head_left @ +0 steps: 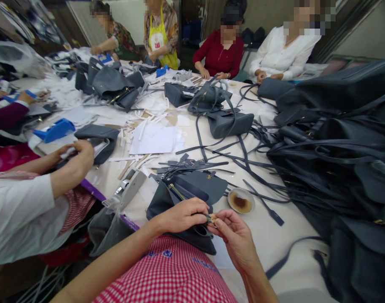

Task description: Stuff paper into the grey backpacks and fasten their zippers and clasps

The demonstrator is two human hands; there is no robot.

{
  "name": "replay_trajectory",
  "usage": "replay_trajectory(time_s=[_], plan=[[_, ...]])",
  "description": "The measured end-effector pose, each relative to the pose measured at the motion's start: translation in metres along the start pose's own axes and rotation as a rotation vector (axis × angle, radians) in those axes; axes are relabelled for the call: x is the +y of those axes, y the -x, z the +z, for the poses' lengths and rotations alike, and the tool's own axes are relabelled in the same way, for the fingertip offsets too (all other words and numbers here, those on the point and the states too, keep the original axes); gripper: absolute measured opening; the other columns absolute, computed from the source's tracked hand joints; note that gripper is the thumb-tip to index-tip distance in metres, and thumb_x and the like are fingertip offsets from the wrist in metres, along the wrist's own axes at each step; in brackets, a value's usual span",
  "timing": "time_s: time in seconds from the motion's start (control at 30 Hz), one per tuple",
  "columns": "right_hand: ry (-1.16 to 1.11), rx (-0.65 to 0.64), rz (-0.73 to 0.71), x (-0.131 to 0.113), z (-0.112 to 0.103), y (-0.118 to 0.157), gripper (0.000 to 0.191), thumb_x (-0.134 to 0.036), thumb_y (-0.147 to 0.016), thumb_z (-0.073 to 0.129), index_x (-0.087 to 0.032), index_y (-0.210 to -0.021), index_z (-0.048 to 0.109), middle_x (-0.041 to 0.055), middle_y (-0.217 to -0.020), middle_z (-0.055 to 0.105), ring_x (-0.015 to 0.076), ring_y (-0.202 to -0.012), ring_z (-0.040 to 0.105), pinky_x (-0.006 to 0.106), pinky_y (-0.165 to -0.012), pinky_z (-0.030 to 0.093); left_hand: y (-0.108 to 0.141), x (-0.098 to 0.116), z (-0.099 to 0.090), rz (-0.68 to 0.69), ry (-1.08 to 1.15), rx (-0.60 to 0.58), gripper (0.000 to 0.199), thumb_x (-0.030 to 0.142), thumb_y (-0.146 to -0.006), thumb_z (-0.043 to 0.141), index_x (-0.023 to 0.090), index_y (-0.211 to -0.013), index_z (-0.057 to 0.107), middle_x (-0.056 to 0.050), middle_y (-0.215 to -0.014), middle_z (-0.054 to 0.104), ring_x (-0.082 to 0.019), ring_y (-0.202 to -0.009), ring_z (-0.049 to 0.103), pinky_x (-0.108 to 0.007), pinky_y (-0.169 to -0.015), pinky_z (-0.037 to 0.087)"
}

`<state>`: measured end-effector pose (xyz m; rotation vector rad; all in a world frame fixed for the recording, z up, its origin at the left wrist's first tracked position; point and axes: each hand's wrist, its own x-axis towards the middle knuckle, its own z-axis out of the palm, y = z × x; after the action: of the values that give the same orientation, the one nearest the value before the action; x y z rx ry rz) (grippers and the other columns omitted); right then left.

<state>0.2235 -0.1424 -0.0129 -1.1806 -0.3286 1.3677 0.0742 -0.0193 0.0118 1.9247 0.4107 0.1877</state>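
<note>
A dark grey handbag [161, 202] lies at the table edge in front of me, partly under my forearm, with a zip along its opening. My left hand [188, 214] rests over the bag, thumb and fingers closed on a small dark strap end. Fingertips of my right hand [232, 231] pinch a small gold metal fitting [212, 219] at that same end. The fitting's exact kind is too small to make out. Beyond the bag lie loose dark straps [192, 164], and right of it a shallow dish [241, 200] holds brown liquid.
A heap of dark bags [338, 139] fills the right side. More bags [116, 84] and white paper sheets [153, 136] cover the far table. A grey tape-dispenser-like tool [129, 187] stands left. A co-worker's hands [75, 158] handle another bag; several people sit or stand opposite.
</note>
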Motion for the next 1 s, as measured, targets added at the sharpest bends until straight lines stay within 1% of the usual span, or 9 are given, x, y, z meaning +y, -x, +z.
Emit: replay_trajectory(time_s=[0.17,0.3,0.37,0.47,0.6,0.73,0.87,0.93,1.0], plan=[[0.021,0.076,-0.016,0.009,0.001,0.017,0.029,-0.037,-0.066,0.084,-0.02,-0.081,0.066,0.0026,-0.081,0.073,0.0139,-0.069,0.068,0.024,-0.065,0.058,0.024,0.012,0.013,-0.007,0.025,0.11,0.014,0.022,-0.09,0.053,0.016,-0.079,0.06,-0.005,-0.099,0.062,-0.017,-0.098,0.054,-0.028,-0.09,0.042],[0.244,0.147,-0.181,0.009,-0.003,0.023,0.028,-0.046,-0.076,0.072,-0.022,-0.089,0.07,0.0039,-0.083,0.072,0.0165,-0.072,0.068,0.03,-0.07,0.058,0.033,0.014,0.02,-0.03,0.019,0.177,0.016,0.023,-0.088,0.057,0.016,-0.074,0.06,-0.004,-0.093,0.062,-0.016,-0.093,0.054,-0.027,-0.086,0.042],[0.457,0.082,-0.307,0.006,-0.002,0.026,0.026,-0.046,-0.082,0.065,-0.023,-0.091,0.073,0.0054,-0.088,0.071,0.0193,-0.081,0.066,0.033,-0.077,0.055,0.036,0.015,0.022,-0.028,0.023,0.184,0.019,0.025,-0.088,0.058,0.016,-0.071,0.06,-0.004,-0.089,0.061,-0.016,-0.091,0.055,-0.027,-0.084,0.043],[0.713,-0.055,-0.512,0.002,0.004,0.029,0.017,-0.036,-0.084,0.064,-0.026,-0.094,0.074,0.0057,-0.099,0.067,0.0217,-0.096,0.062,0.034,-0.085,0.051,0.037,0.014,0.024,-0.006,0.013,0.169,0.022,0.028,-0.089,0.056,0.016,-0.071,0.06,-0.003,-0.085,0.061,-0.016,-0.088,0.055,-0.027,-0.083,0.043],[0.837,-0.082,-0.652,0.004,0.013,0.033,0.01,-0.027,-0.086,0.06,-0.025,-0.081,0.069,0.0042,-0.096,0.064,0.0191,-0.093,0.061,0.031,-0.083,0.049,0.04,0.012,0.026,0.024,0.018,0.144,0.019,0.029,-0.089,0.056,0.016,-0.076,0.062,-0.004,-0.088,0.062,-0.016,-0.091,0.055,-0.028,-0.085,0.043],[0.755,0.037,-0.58,0.006,0.003,0.038,0.018,-0.034,-0.089,0.053,-0.023,-0.077,0.061,0.0049,-0.096,0.065,0.0196,-0.093,0.061,0.032,-0.084,0.048,0.044,0.011,0.028,0.035,0.053,0.135,0.012,0.024,-0.087,0.06,0.016,-0.078,0.062,-0.003,-0.088,0.061,-0.016,-0.09,0.054,-0.027,-0.084,0.042],[0.591,0.201,-0.377,0.008,-0.017,0.041,0.026,-0.045,-0.085,0.058,-0.023,-0.098,0.06,0.0031,-0.083,0.068,0.0208,-0.082,0.066,0.033,-0.075,0.053,0.046,0.013,0.03,0.026,0.038,0.171,0.015,0.023,-0.086,0.061,0.016,-0.073,0.061,-0.002,-0.08,0.06,-0.015,-0.086,0.054,-0.025,-0.08,0.041],[0.754,0.213,-0.274,0.009,-0.024,0.043,0.034,-0.049,-0.082,0.058,-0.023,-0.103,0.063,0.0005,-0.068,0.067,0.02,-0.069,0.066,0.031,-0.068,0.053,0.046,0.015,0.03,0.028,0.024,0.183,0.02,0.024,-0.088,0.06,0.016,-0.07,0.061,-0.002,-0.076,0.06,-0.015,-0.084,0.053,-0.026,-0.079,0.04],[0.973,0.202,-0.175,0.01,-0.028,0.046,0.036,-0.052,-0.085,0.052,-0.023,-0.099,0.068,-0.0031,-0.049,0.058,0.0176,-0.051,0.059,0.029,-0.058,0.049,0.046,0.015,0.031,0.021,0.01,0.188,0.024,0.027,-0.089,0.058,0.016,-0.068,0.061,-0.002,-0.074,0.059,-0.015,-0.082,0.053,-0.027,-0.079,0.04]])
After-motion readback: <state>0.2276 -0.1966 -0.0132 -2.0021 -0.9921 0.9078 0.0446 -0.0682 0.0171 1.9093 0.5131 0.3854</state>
